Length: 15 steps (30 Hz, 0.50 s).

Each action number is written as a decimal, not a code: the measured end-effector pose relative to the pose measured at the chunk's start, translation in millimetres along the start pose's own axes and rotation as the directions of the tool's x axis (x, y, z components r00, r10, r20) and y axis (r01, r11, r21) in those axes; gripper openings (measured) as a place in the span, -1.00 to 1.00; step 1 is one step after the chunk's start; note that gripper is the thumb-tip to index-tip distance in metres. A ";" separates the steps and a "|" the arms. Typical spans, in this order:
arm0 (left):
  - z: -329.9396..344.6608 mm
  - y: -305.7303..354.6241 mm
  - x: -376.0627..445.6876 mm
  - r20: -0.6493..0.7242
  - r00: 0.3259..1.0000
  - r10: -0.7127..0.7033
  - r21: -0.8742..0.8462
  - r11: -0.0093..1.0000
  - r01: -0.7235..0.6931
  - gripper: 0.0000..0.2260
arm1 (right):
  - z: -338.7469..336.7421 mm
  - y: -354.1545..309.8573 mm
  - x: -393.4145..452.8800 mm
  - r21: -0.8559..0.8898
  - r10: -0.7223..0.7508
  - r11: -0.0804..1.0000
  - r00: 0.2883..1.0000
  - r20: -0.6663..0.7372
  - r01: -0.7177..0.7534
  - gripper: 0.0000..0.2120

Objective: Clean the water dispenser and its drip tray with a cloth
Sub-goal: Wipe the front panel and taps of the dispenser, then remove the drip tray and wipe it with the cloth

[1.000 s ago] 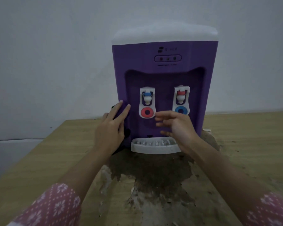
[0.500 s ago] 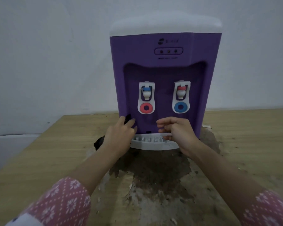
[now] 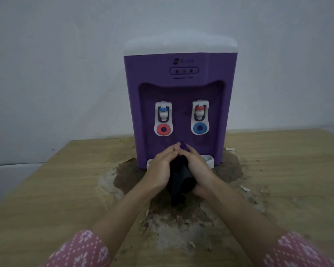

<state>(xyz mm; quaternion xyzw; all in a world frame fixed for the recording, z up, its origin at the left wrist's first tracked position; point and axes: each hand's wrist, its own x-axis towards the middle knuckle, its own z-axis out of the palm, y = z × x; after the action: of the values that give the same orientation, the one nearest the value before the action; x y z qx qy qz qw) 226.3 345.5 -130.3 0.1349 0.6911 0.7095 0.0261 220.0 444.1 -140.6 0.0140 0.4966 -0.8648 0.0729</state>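
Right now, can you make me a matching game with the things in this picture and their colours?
Things:
1. dispenser body
2. drip tray
3. cloth
4. left tap's ring

Colours:
a. red
b. dark, nearly black
c. purple
d. white

Pairs: 1-c, 2-d, 3-b, 4-a

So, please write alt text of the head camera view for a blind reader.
Two hands, left hand and right hand, hold a dark cloth between them in front of a purple water dispenser. Its white drip tray is mostly hidden behind them. The dispenser stands on a stained wooden table.
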 end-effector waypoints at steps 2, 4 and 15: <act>-5.7 4.4 -2.4 0.086 0.995 0.049 0.199 0.978 -0.065 -0.72 | -8.0 -2.4 -4.4 -0.003 -0.046 0.999 0.999 -0.006 0.046 -0.77; -13.4 8.6 -0.9 0.081 0.986 0.143 0.393 0.905 -0.163 -0.76 | -12.5 -4.5 -8.9 -0.031 -0.094 0.995 0.995 -0.024 0.094 -0.73; -33.2 -15.4 19.8 0.026 0.831 0.556 0.613 0.647 -0.453 -0.81 | -28.7 -31.0 -0.4 -0.333 -0.202 0.932 0.969 -0.142 0.146 -0.82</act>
<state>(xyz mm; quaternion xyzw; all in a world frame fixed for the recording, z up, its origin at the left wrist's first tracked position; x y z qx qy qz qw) 197.4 318.3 -142.7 0.2646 0.8119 0.4426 -0.2736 214.7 484.2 -128.5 0.0333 0.6340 -0.7712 -0.0466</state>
